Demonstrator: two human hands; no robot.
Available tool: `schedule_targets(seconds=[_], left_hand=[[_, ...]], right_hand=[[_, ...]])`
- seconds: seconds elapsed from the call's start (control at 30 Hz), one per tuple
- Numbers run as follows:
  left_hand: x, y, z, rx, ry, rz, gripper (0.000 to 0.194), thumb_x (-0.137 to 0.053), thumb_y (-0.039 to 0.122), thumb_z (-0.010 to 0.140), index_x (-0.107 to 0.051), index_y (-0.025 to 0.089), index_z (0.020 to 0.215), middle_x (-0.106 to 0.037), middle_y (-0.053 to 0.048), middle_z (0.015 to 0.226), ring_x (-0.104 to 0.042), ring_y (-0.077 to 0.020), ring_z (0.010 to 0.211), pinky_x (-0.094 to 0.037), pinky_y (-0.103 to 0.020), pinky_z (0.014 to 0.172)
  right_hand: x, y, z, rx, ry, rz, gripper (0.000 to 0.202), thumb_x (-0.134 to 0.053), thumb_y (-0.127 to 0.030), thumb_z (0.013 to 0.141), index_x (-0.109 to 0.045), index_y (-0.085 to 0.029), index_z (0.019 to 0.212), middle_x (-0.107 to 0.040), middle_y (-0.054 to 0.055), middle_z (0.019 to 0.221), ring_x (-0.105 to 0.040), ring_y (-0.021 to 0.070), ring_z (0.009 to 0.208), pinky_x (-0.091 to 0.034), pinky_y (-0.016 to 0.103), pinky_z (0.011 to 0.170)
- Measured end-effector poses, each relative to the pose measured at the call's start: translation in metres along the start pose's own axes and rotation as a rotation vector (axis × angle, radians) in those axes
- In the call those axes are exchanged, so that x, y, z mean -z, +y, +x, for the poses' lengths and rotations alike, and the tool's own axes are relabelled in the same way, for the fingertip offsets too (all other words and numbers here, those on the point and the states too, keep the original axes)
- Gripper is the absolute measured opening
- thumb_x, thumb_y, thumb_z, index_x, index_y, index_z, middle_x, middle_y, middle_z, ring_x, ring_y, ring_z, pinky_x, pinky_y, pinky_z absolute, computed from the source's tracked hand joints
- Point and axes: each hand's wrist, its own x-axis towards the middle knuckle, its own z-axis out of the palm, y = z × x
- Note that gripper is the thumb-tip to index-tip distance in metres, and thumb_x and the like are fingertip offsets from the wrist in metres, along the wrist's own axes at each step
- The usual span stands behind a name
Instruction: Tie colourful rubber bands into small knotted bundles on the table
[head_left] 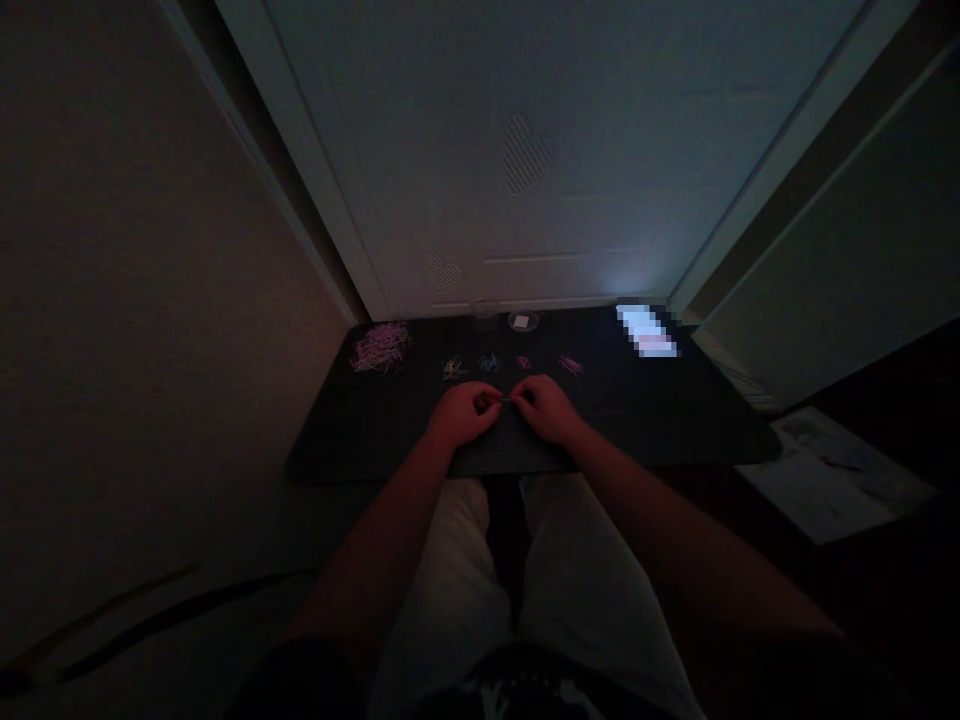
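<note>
Over the front middle of the dark table (375, 430), my left hand (465, 412) and my right hand (547, 407) face each other with fingertips pinched. A tiny thin piece (506, 400) spans the short gap between them, held at both ends. Just beyond my hands lie small piles of thin pieces: a pale yellowish one (453, 367), a blue one (489, 363), a small pink one (523, 362) and a purple-pink one (571, 364). What exactly the pieces are is too small and dark to tell.
A larger mixed pile (381, 347) of pink and purple pieces lies at the back left. Behind the small piles stand a clear cup (484, 316) and a round lid-like dish (523, 322). A lit screen (646, 331) is at the back right, near the white door (450, 150).
</note>
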Motion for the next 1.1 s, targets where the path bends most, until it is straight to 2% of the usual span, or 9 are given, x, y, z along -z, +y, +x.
schedule_targets(seconds=[0.17, 0.43, 0.57, 0.7, 0.83, 1.1], left_hand=[[0.001, -0.001, -0.001, 0.049, 0.045, 0.008, 0.017, -0.054, 0.030, 0.078, -0.066, 0.019, 0.084, -0.067, -0.001, 0.077, -0.058, -0.0136, 0.068, -0.045, -0.026, 0.064], [0.002, -0.002, 0.000, 0.017, 0.035, -0.008, 0.016, -0.052, 0.029, 0.079, -0.064, 0.018, 0.081, -0.064, -0.002, 0.076, -0.056, -0.0138, 0.070, -0.044, -0.026, 0.064], [0.002, -0.002, -0.001, -0.016, 0.046, 0.006, 0.014, -0.052, 0.026, 0.078, -0.064, 0.018, 0.081, -0.062, -0.002, 0.075, -0.055, -0.0135, 0.069, -0.043, -0.026, 0.064], [0.001, -0.001, -0.002, -0.065, 0.064, 0.066, 0.013, -0.052, 0.024, 0.078, -0.063, 0.019, 0.081, -0.061, -0.002, 0.077, -0.055, -0.0135, 0.070, -0.043, -0.026, 0.065], [0.000, -0.003, -0.003, -0.076, 0.064, 0.091, 0.013, -0.051, 0.025, 0.079, -0.062, 0.019, 0.081, -0.061, -0.001, 0.077, -0.055, -0.0133, 0.070, -0.043, -0.026, 0.065], [0.000, -0.003, -0.002, -0.063, 0.068, 0.125, 0.013, -0.052, 0.026, 0.079, -0.062, 0.019, 0.081, -0.062, -0.002, 0.077, -0.055, -0.0143, 0.071, -0.043, -0.027, 0.065]], right_hand=[[-0.007, -0.003, 0.013, -0.015, -0.061, 0.144, 0.010, -0.051, -0.019, 0.079, -0.060, -0.017, 0.077, -0.062, 0.002, 0.078, -0.054, 0.0139, 0.073, -0.040, 0.027, 0.070], [-0.007, -0.004, 0.010, 0.012, -0.020, 0.131, 0.009, -0.050, -0.017, 0.078, -0.059, -0.017, 0.079, -0.061, 0.003, 0.080, -0.055, 0.0153, 0.076, -0.041, 0.028, 0.073], [-0.007, -0.005, 0.010, 0.036, -0.040, 0.181, 0.012, -0.052, -0.019, 0.079, -0.062, -0.017, 0.084, -0.064, 0.004, 0.085, -0.056, 0.0154, 0.080, -0.042, 0.029, 0.075], [-0.009, -0.003, 0.011, 0.087, -0.066, 0.121, 0.010, -0.056, -0.023, 0.078, -0.064, -0.018, 0.082, -0.064, 0.004, 0.082, -0.055, 0.0159, 0.080, -0.042, 0.030, 0.076], [-0.010, -0.001, 0.011, 0.057, -0.061, 0.102, 0.008, -0.056, -0.020, 0.076, -0.064, -0.017, 0.075, -0.063, 0.003, 0.077, -0.055, 0.0155, 0.076, -0.041, 0.029, 0.071], [-0.009, 0.000, 0.012, -0.017, -0.029, 0.219, 0.009, -0.055, -0.021, 0.074, -0.064, -0.017, 0.074, -0.064, 0.001, 0.074, -0.056, 0.0134, 0.069, -0.042, 0.026, 0.067]])
